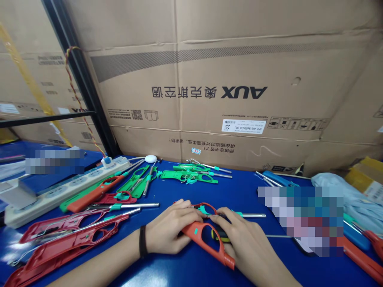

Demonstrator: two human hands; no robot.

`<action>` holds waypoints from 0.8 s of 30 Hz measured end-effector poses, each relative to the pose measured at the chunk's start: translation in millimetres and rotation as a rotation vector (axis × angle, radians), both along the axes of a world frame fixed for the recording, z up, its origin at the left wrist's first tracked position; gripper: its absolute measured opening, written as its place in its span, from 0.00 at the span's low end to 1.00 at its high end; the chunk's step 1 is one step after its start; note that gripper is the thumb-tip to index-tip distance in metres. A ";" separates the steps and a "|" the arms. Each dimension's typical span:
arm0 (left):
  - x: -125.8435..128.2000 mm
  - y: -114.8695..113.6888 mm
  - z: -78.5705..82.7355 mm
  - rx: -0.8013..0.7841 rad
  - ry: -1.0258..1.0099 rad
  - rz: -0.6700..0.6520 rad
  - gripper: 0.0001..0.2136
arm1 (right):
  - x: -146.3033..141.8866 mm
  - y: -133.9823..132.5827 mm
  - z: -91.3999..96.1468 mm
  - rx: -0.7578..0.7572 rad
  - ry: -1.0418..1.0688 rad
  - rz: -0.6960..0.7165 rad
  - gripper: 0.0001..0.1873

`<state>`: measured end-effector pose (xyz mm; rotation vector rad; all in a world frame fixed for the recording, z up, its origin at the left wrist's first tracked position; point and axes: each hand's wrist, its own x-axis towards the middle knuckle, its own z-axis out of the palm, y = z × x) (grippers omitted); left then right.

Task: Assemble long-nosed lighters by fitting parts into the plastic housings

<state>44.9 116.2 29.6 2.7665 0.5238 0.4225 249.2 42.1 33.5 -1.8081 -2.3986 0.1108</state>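
My left hand (170,229) is closed around the rear of an orange lighter shell (206,239), which slants down to the right with its oval finger hole showing. Just beyond it, between both hands, lies a red lighter half with a green trigger (204,209); its metal tube (253,215) sticks out to the right. My right hand (245,235) has curled fingers, the tips touching the red half near the trigger. Under that palm is a screwdriver with a black and yellow handle (224,236), its shaft pointing right. The right thumb is mostly hidden.
Several red lighter halves (74,243) lie at left, beside a white power strip (86,181). Green lighter parts (188,174) are at the back. A blurred-out phone-like object (305,247) and blue lighters (275,178) sit at right. A large cardboard box (209,59) walls off the back.
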 end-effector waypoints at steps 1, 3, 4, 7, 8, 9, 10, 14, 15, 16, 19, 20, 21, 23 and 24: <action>0.1 -0.1 0.1 -0.004 -0.002 0.001 0.13 | 0.1 0.7 -0.3 0.001 0.001 -0.001 0.30; -0.3 0.3 0.5 0.000 -0.001 0.003 0.13 | 1.1 1.9 -1.7 0.018 0.012 0.005 0.29; -0.7 0.8 0.8 0.006 0.000 0.004 0.13 | 1.8 2.4 -2.5 0.030 0.018 0.011 0.28; -3.4 3.4 1.8 0.046 -0.006 0.024 0.14 | 3.2 3.1 -3.4 0.045 0.020 0.030 0.26; -4.4 4.5 2.0 0.070 -0.002 0.031 0.15 | 3.1 3.2 -3.3 0.048 0.016 0.029 0.27; -5.4 5.6 2.0 0.102 0.010 0.035 0.17 | 2.9 3.2 -3.2 0.050 0.010 0.025 0.27; -6.3 6.6 1.9 0.138 0.027 0.036 0.18 | 2.6 3.2 -3.0 0.053 0.006 0.022 0.27; -7.6 9.3 0.2 0.253 0.091 0.024 0.22 | 2.4 3.2 -3.6 0.070 0.013 0.019 0.25; -7.5 9.6 -0.3 0.260 0.094 0.026 0.21 | 2.6 3.2 -3.9 0.073 0.017 0.019 0.25; -7.4 9.9 -0.7 0.261 0.094 0.028 0.21 | 2.8 3.1 -4.2 0.075 0.021 0.020 0.24; -7.1 10.2 -1.6 0.244 0.096 0.028 0.20 | 3.0 3.0 -4.2 0.077 0.036 0.025 0.24; -7.0 10.3 -1.8 0.237 0.097 0.026 0.20 | 3.0 3.0 -3.8 0.080 0.042 0.026 0.24; -7.0 10.4 -2.1 0.232 0.099 0.023 0.20 | 3.3 3.0 -3.3 0.085 0.048 0.027 0.24; -6.9 10.4 -2.5 0.222 0.101 0.022 0.20 | 5.5 3.3 -1.6 0.096 0.061 0.032 0.24; -6.8 10.5 -2.7 0.219 0.103 0.022 0.21 | 7.9 3.7 -0.4 0.105 0.071 0.033 0.25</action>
